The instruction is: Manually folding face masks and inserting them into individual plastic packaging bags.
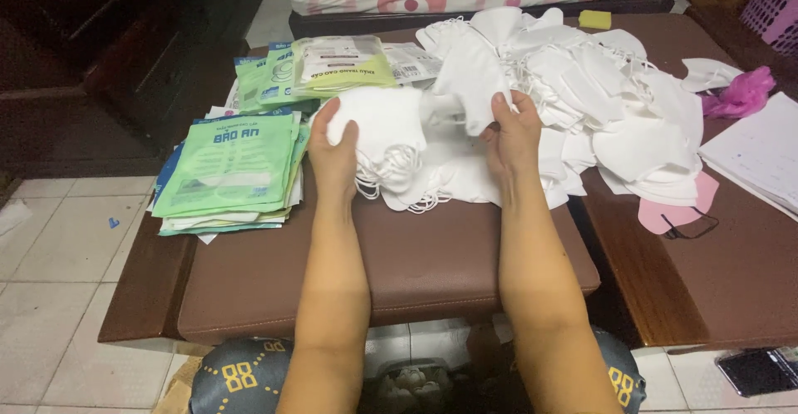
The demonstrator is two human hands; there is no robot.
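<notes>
Both hands are working over a brown padded surface (pixel 399 273) above pale floor tiles (pixel 58 256). Left hand (pixel 334 152) fingers are clutching a white mask stack (pixel 382 127); right hand (pixel 511 135) fingers are pinching a single mask (pixel 470 77).

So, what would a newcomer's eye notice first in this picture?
A big heap of white fabric face masks covers the far brown table. The left hand and right hand grip a small stack of white masks at the centre. A pile of flat green packets lies at the left.

Both bare forearms reached forward over the brown cushion (pixel 391 273); the left hand (pixel 334 150) curled closed, fingers bent down; the right hand (pixel 511 131) pinched shut, thumb raised.
</notes>
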